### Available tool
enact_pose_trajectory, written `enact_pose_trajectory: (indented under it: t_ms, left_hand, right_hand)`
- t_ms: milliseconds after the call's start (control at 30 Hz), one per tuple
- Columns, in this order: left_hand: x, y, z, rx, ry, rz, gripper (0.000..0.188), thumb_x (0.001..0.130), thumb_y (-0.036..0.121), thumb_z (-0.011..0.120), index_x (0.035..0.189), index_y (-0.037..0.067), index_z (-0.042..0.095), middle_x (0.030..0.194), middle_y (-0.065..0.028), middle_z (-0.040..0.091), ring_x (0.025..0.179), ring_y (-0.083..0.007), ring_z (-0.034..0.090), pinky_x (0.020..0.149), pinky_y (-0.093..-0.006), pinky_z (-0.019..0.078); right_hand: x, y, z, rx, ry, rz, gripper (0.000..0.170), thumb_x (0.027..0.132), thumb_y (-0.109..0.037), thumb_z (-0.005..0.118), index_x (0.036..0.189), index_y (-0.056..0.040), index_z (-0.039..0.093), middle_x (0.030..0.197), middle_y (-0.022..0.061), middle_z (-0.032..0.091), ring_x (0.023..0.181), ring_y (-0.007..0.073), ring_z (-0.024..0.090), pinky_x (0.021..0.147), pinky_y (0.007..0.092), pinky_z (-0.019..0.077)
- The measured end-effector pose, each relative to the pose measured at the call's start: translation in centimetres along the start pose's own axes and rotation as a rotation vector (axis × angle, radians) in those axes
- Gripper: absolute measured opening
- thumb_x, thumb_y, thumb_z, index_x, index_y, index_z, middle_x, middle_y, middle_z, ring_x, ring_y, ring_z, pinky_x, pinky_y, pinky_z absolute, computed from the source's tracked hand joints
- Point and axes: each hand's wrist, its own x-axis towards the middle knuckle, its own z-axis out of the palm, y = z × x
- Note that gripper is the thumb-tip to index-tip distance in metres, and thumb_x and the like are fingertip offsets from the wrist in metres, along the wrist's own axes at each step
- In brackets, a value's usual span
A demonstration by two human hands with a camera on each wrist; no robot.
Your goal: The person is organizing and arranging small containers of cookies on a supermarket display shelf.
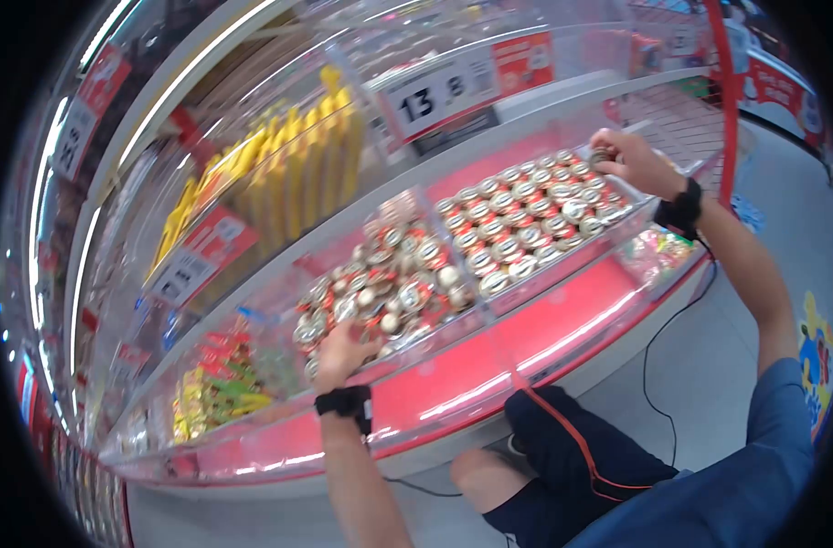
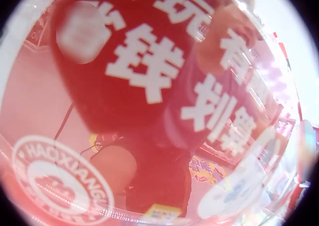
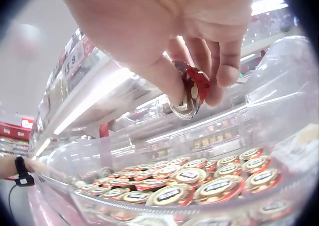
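My right hand (image 1: 631, 163) pinches a small clear-bottomed snack cup (image 3: 191, 89) with a red label between thumb and fingers. It hangs above the far right corner of a clear bin (image 1: 562, 260), where gold-lidded cups (image 1: 517, 219) stand lids up in close rows. In the head view, my left hand (image 1: 343, 352) reaches over the front of the neighbouring bin, fingers among jumbled cups (image 1: 398, 283) of the same look. Its fingertips are blurred, and I cannot tell whether they grip one. The left wrist view shows only a red printed panel (image 2: 119, 96), not the hand.
Clear dividers separate the bins. Colourful wrapped packets (image 1: 229, 374) fill the bin at left, and more packets (image 1: 658, 256) lie at right. Yellow packs (image 1: 297, 155) stand on the shelf above, beside a price sign (image 1: 435, 96). A black cable (image 1: 658, 356) hangs from the right wrist.
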Motion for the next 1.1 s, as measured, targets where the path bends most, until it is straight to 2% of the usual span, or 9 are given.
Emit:
enact_pose_trajectory:
  t_ms: [67, 133, 200, 267, 400, 433, 567, 800, 1100]
  left_hand:
    - [-0.2, 0.1, -0.1, -0.049, 0.049, -0.052, 0.052, 0.055, 0.031, 0.080, 0.092, 0.004, 0.058, 0.087, -0.0129, 0.064, 0.081, -0.0239, 0.062, 0.073, -0.0361, 0.0477]
    - [-0.3, 0.3, 0.0, -0.086, 0.060, -0.032, 0.050, 0.053, 0.029, 0.081, 0.086, 0.004, 0.054, 0.078, -0.0102, 0.061, 0.073, -0.0216, 0.058, 0.068, -0.0350, 0.0463]
    - [-0.4, 0.2, -0.2, -0.081, 0.087, -0.055, 0.050, 0.052, 0.028, 0.082, 0.084, 0.004, 0.052, 0.075, -0.0092, 0.059, 0.071, -0.0207, 0.057, 0.066, -0.0341, 0.0458]
    - [-0.6, 0.3, -0.2, -0.098, 0.110, -0.042, 0.050, 0.052, 0.029, 0.082, 0.083, 0.004, 0.051, 0.073, -0.0094, 0.059, 0.067, -0.0201, 0.057, 0.064, -0.0337, 0.0463]
    - [-0.1, -0.5, 0.2, -0.181, 0.111, -0.080, 0.051, 0.052, 0.029, 0.082, 0.084, 0.003, 0.052, 0.074, -0.0108, 0.060, 0.066, -0.0201, 0.058, 0.062, -0.0335, 0.0472]
    - [-0.1, -0.4, 0.1, -0.181, 0.108, -0.084, 0.051, 0.052, 0.030, 0.082, 0.084, 0.003, 0.052, 0.074, -0.0110, 0.060, 0.067, -0.0202, 0.059, 0.063, -0.0335, 0.0473]
    - [-0.1, -0.6, 0.2, -0.167, 0.117, -0.089, 0.050, 0.054, 0.029, 0.080, 0.086, 0.002, 0.054, 0.074, -0.0114, 0.061, 0.067, -0.0197, 0.059, 0.063, -0.0328, 0.0475]
    - [0.1, -0.7, 0.3, -0.190, 0.091, -0.073, 0.051, 0.054, 0.028, 0.080, 0.090, 0.002, 0.055, 0.072, -0.0096, 0.061, 0.064, -0.0173, 0.058, 0.061, -0.0311, 0.0470]
    - [-0.4, 0.3, -0.2, -0.125, 0.103, -0.056, 0.050, 0.055, 0.027, 0.080, 0.090, 0.001, 0.055, 0.073, -0.0094, 0.061, 0.066, -0.0179, 0.059, 0.062, -0.0315, 0.0473]
  right_hand:
    - [1.4, 0.4, -1.2, -0.143, -0.070, 0.009, 0.021, 0.078, -0.006, 0.062, 0.096, 0.0016, 0.054, 0.083, 0.0159, 0.064, 0.077, 0.0257, 0.063, 0.068, 0.0332, 0.0476]
    - [2.9, 3.1, -0.8, -0.237, -0.113, 0.023, 0.023, 0.075, -0.008, 0.062, 0.095, 0.0024, 0.056, 0.085, 0.0191, 0.064, 0.082, 0.0297, 0.064, 0.072, 0.0359, 0.0483]
    - [4.5, 4.7, -0.1, -0.255, -0.176, 0.032, 0.025, 0.075, -0.011, 0.063, 0.094, 0.0023, 0.056, 0.086, 0.0193, 0.064, 0.083, 0.0298, 0.064, 0.073, 0.0362, 0.0486]
    - [6.1, 5.3, 0.9, -0.289, -0.338, 0.310, 0.029, 0.074, -0.016, 0.066, 0.097, -0.0007, 0.057, 0.084, 0.0146, 0.064, 0.081, 0.0280, 0.063, 0.070, 0.0356, 0.0483]
    - [7.9, 6.5, 3.2, -0.425, -0.420, 0.359, 0.036, 0.072, -0.021, 0.070, 0.099, 0.0000, 0.058, 0.089, 0.0130, 0.066, 0.085, 0.0266, 0.064, 0.071, 0.0363, 0.0493]
    - [8.3, 7.0, 3.5, -0.276, -0.496, 0.419, 0.031, 0.076, -0.013, 0.065, 0.096, 0.0082, 0.056, 0.084, 0.0181, 0.066, 0.069, 0.0233, 0.067, 0.062, 0.0351, 0.0531]
    - [8.3, 8.9, 4.6, -0.065, -0.625, 0.626, 0.025, 0.078, -0.010, 0.064, 0.094, 0.0076, 0.058, 0.081, 0.0162, 0.066, 0.065, 0.0234, 0.067, 0.058, 0.0334, 0.0525]
    - [8.4, 9.1, 4.9, -0.289, -0.644, 0.518, 0.025, 0.079, -0.014, 0.063, 0.098, 0.0025, 0.061, 0.080, 0.0093, 0.065, 0.064, 0.0167, 0.063, 0.053, 0.0298, 0.0529]
    - [7.8, 6.7, 4.2, -0.230, -0.593, 0.577, 0.019, 0.072, -0.009, 0.061, 0.085, 0.0041, 0.063, 0.077, 0.0138, 0.067, 0.064, 0.0217, 0.067, 0.056, 0.0333, 0.0522]
